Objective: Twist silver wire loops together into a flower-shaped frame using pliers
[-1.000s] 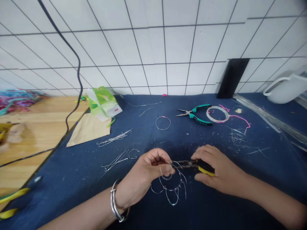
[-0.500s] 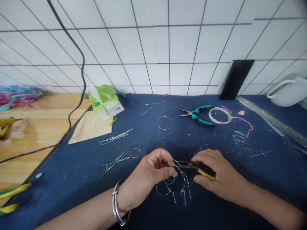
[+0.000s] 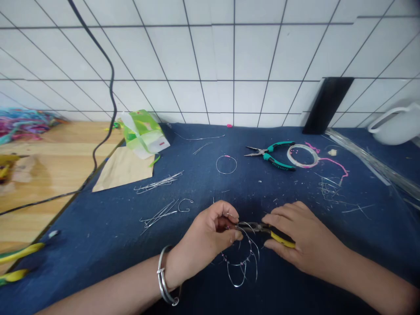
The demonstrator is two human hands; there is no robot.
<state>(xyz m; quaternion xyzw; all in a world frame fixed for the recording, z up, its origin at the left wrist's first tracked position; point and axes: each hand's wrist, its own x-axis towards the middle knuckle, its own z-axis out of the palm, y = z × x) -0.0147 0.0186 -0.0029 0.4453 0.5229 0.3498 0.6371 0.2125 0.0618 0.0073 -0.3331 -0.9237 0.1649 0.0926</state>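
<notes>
Between thumb and fingers, my left hand (image 3: pixel 210 238) pinches a wire ring (image 3: pixel 242 264) strung with small pink beads, from which several curved wire pieces hang. My right hand (image 3: pixel 295 234) is closed around yellow-and-black pliers (image 3: pixel 281 237). The plier jaws point left and meet the wire right at my left fingertips; what exactly they grip is too small to tell. Farther back lies a thin wire ring (image 3: pixel 226 165) with pink beads at its top. Bent wire pieces (image 3: pixel 159 183) lie left of my left hand, with more hooked wires (image 3: pixel 160 215) nearer to it.
Teal-handled pliers (image 3: pixel 272 155) lie open behind my right hand, beside a white ring-shaped dish (image 3: pixel 303 155) with pink beads. Wire scraps (image 3: pixel 331 191) lie at the right. A black block (image 3: pixel 328 105) leans on the tiled wall near a white mug (image 3: pixel 397 124). A green packet (image 3: pixel 142 133) sits back left.
The beaded wire ring has turned, and its dangling wires now hang lower and differently. The right hand has closed tighter, bringing the plier handles together. The view has shifted slightly.
</notes>
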